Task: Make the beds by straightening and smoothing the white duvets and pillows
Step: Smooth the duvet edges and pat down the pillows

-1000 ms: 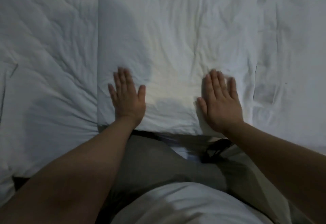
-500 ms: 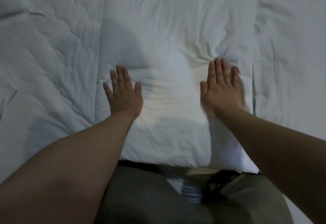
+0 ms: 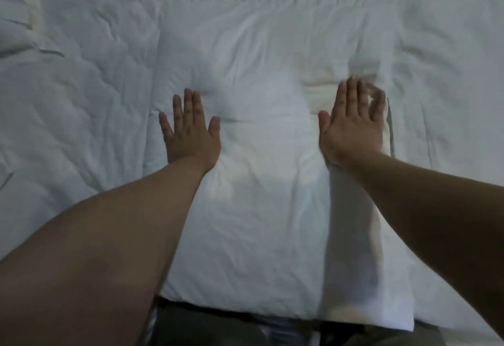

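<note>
A white pillow lies lengthwise in front of me on the wrinkled white duvet. My left hand lies flat on the pillow's left side, fingers straight and spread, pressing a dent into it. My right hand presses flat near the pillow's right edge with fingers straight; its fingertips are blurred. Both forearms reach forward over the pillow's near half.
White bedding fills the whole view, creased on the left and on the right. The near edge of the bed runs along the bottom, with my grey trousers below it.
Both hands have slid forward along the pillow, away from its near edge, staying flat. The view has moved forward with them, so more of the pillow's near part shows.
</note>
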